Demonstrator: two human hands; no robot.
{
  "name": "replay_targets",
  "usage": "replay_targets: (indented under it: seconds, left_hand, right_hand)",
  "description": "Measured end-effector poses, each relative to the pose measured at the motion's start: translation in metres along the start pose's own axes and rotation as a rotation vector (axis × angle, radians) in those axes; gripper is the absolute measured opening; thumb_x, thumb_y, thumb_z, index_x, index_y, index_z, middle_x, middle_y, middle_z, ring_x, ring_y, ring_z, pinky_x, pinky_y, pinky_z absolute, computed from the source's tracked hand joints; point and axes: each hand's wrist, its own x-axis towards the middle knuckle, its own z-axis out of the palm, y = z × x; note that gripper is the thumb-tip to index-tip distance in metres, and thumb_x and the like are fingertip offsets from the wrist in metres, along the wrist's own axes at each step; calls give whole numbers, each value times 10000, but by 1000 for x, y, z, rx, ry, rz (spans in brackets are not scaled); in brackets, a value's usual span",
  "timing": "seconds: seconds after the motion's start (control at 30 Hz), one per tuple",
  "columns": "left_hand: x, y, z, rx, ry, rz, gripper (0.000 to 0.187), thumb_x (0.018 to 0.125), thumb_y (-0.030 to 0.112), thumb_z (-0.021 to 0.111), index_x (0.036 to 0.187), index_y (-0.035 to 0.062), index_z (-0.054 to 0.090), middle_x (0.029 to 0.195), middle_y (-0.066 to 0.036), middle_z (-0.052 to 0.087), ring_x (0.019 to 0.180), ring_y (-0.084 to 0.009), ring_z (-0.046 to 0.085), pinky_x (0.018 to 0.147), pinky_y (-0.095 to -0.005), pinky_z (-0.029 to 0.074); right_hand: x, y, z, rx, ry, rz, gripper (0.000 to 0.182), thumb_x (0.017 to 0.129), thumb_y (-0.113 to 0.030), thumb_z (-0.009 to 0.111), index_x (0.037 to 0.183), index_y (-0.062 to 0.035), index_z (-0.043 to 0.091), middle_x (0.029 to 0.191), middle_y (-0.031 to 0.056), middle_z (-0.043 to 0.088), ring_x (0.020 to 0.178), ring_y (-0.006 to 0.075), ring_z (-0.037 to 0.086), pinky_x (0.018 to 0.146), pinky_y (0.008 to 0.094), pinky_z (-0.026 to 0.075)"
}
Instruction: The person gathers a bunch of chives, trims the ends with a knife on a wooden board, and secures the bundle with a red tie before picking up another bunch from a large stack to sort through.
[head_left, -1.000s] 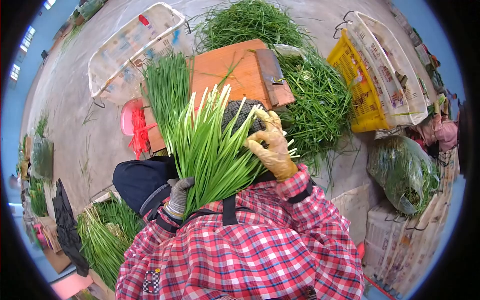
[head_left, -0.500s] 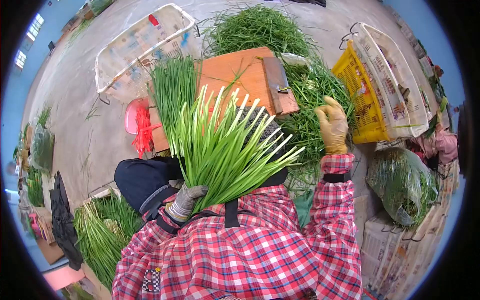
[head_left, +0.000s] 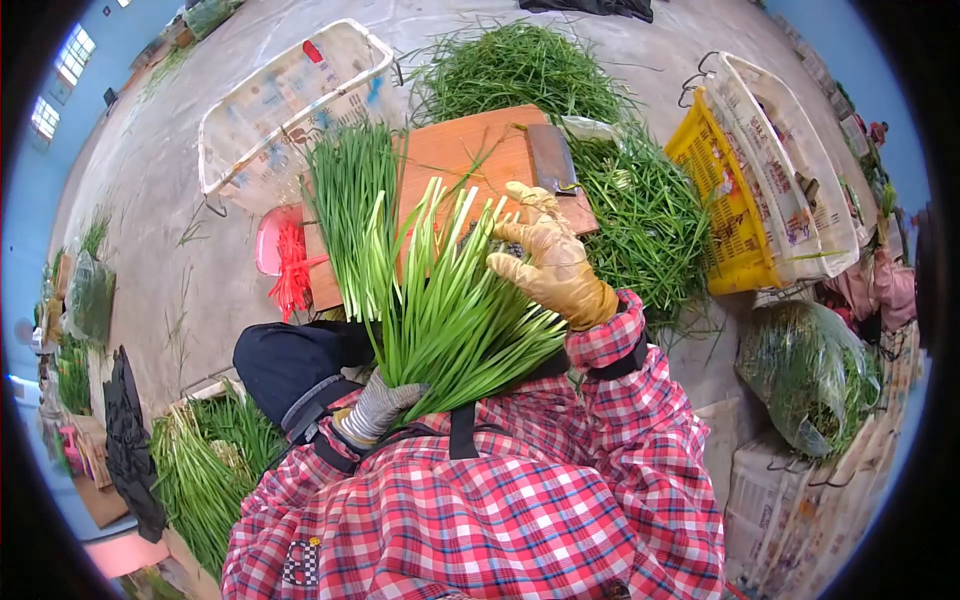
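My left hand point(head_left: 378, 408), in a grey knit glove, is closed around the leafy end of a bunch of garlic chives point(head_left: 450, 345) over my lap. The pale stem ends fan out away from me. At the right side of those ends is my right hand point(head_left: 555, 265) in a yellow rubber glove, its fingers apart and overlapping the stems. Beyond the bunch lies a wooden board point(head_left: 470, 140) bearing another pile of chives point(head_left: 352, 205) on its left. A broad metal blade point(head_left: 552, 158) rests along the board's right edge.
Heaps of loose green trimmings point(head_left: 640, 215) lie right of and behind the board. A white crate point(head_left: 235, 170) stands at the back left, a yellow crate point(head_left: 725, 190) at the right. Red ties point(head_left: 292, 270) sit in a pink container. More chives point(head_left: 205, 470) fill a box at lower left.
My right hand has moved left from above the trimmings to the stem ends of the bunch. The stems have drawn closer together. My left hand keeps its hold.
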Motion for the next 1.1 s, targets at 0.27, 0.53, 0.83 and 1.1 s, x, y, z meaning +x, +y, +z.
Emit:
replay_targets:
  seconds: [0.27,0.53,0.83,1.1]
  left_hand:
    - [-6,13,7,-207,-11,-59,540,768,171,727,1234,16,502,1122,-69,607,1017,-182,576,898,-322,464]
    - [-3,21,9,-609,30,-215,557,818,265,675,1265,4,470,1158,-104,586,1041,-206,581,918,-337,469]
    - [-1,27,26,-186,82,-47,414,789,140,691,1158,-1,566,1047,-93,640,899,-192,626,835,-327,510]
    - [-3,37,32,-259,179,-51,331,762,96,677,1057,-39,611,909,-92,670,769,-170,645,739,-292,537]
  right_hand:
    - [0,10,17,522,-27,120,275,710,-211,760,874,-5,679,1357,160,420,1262,287,367,1021,405,301]
    - [-7,16,22,700,81,166,196,789,-199,668,856,-16,692,1309,135,481,1238,277,387,993,374,329]
    - [-18,19,29,215,124,119,272,798,-298,635,922,-64,698,1126,104,544,1109,297,457,987,396,333]
    - [-39,31,-7,694,-141,264,203,829,-185,597,901,-27,704,1253,156,496,1214,269,401,1002,361,330]
